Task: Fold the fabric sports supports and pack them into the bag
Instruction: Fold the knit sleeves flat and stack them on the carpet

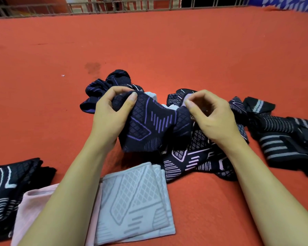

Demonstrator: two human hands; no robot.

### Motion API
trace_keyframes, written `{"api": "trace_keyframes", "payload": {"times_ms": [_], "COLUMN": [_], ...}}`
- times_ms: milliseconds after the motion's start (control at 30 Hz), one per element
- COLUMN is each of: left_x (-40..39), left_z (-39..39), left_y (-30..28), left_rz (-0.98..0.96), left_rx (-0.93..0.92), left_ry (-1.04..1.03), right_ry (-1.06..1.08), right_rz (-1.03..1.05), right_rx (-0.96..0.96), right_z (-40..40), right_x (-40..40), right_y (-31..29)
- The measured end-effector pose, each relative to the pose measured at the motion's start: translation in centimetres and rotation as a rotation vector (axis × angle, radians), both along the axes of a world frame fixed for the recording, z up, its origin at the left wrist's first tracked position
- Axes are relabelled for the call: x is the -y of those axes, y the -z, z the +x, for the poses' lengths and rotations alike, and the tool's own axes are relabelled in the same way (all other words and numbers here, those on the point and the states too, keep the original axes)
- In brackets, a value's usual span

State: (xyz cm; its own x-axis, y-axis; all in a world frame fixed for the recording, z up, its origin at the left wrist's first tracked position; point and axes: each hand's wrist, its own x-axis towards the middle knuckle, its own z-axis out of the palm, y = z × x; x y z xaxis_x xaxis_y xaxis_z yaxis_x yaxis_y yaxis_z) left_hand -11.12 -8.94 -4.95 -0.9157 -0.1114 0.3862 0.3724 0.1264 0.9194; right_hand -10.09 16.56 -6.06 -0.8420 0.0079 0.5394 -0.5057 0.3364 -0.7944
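**Both hands on the navy-and-purple support, pile behind**

Here we are over the red cloth surface (pixel 167 50), and all the action sits on 1 piece: a navy support with purple lines (pixel 149 125), lifted and bunched between 2 hands. The left hand (pixel 112 112) has it firmly, thumb laid on top of the knit and fingers curled round its upper left corner. The right hand (pixel 210 114) is at the support's right end, fingers bent in, thumb and forefinger drawn close together; some fabric bunches under the palm, but whether the fingertips actually pinch it I cannot tell.

Everything else, placed from that held support. Just behind it, touching, a rumpled heap of navy supports (pixel 110 84) with a pale piece poking out. Below and to its right, under the right wrist, a dark support with pink markings (pixel 190 162) lies crumpled. Further right, well apart, black supports with grey stripes (pixel 283 137) sprawl toward the frame edge.

Nearer the person, directly below the held support, a folded pale grey support (pixel 137 201) lies flat and square. Beside that, partly under the left forearm, a pink piece (pixel 30 208). Left again, at the frame edge, a folded stack of dark supports with white lines (pixel 9 189).

At the far edge of the red surface, beyond the heap, runs a metal railing (pixel 114 6).
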Motion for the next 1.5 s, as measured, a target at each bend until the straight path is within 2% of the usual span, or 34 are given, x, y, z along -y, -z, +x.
{"api": "trace_keyframes", "payload": {"times_ms": [67, 167, 333, 533, 633, 700, 833, 867, 933, 1000, 1033, 1100, 1167, 1233, 1367, 1433, 1500], "left_x": [0.0, -0.1, -0.1, 0.3, 0.3, 0.3, 0.6, 0.7, 0.8, 0.9, 0.9, 0.8, 0.5, 0.2, -0.6, -1.0, -1.2], "left_z": [0.1, 0.2, 0.2, -0.1, -0.1, -0.3, -0.7, -0.7, -0.8, -0.9, -0.9, -0.6, -0.3, 0.3, 1.4, 1.6, 1.7], "left_y": [-0.1, -0.2, -0.2, -0.6, -0.5, 0.0, 0.8, 0.8, 0.9, 1.0, 0.9, 0.4, -0.4, -1.0, -0.5, 0.0, 0.0], "left_rz": [0.020, 0.083, 0.188, 0.318, 0.291, 0.197, -0.026, -0.043, -0.044, -0.038, -0.008, 0.135, 0.328, 0.380, 0.076, -0.051, -0.087], "left_rx": [0.043, 0.125, 0.217, 0.246, 0.254, 0.251, 0.214, 0.204, 0.175, 0.144, 0.146, 0.217, 0.353, 0.482, 0.536, 0.557, 0.587], "left_ry": [0.038, 0.100, 0.050, -0.035, -0.044, -0.077, -0.176, -0.195, -0.220, -0.245, -0.240, -0.164, 0.030, 0.233, 0.531, 0.594, 0.622], "right_ry": [-0.096, -0.251, -0.202, 0.066, 0.101, 0.096, -0.103, -0.146, -0.166, -0.131, -0.105, -0.033, 0.015, 0.039, 0.095, 0.028, -0.082], "right_rz": [0.139, 0.156, 0.324, 0.062, -0.075, -0.105, -0.494, -0.479, -0.208, 0.106, 0.172, 0.067, -0.203, -0.457, -0.622, -0.791, -0.959], "right_rx": [0.061, 0.151, 0.092, 0.058, 0.094, 0.199, 0.585, 0.637, 0.658, 0.608, 0.553, 0.422, 0.313, 0.276, 0.256, 0.318, 0.409], "right_z": [0.0, 0.2, 0.6, -0.4, -0.5, -0.5, -0.4, -0.3, -0.2, -0.1, -0.4, -0.6, -1.0, -1.1, -1.1, -1.0, -1.0], "right_x": [-0.2, -0.1, 0.1, -0.5, -0.5, -0.1, 0.2, 0.0, -0.5, -0.7, -0.7, -0.6, -0.8, -1.3, -1.5, -1.1, -0.5], "right_y": [0.2, 0.2, -0.1, 0.4, 0.2, 0.3, -0.5, -0.6, -0.2, 0.4, 0.7, 0.8, 0.5, 0.2, 0.0, -0.2, -0.4]}}
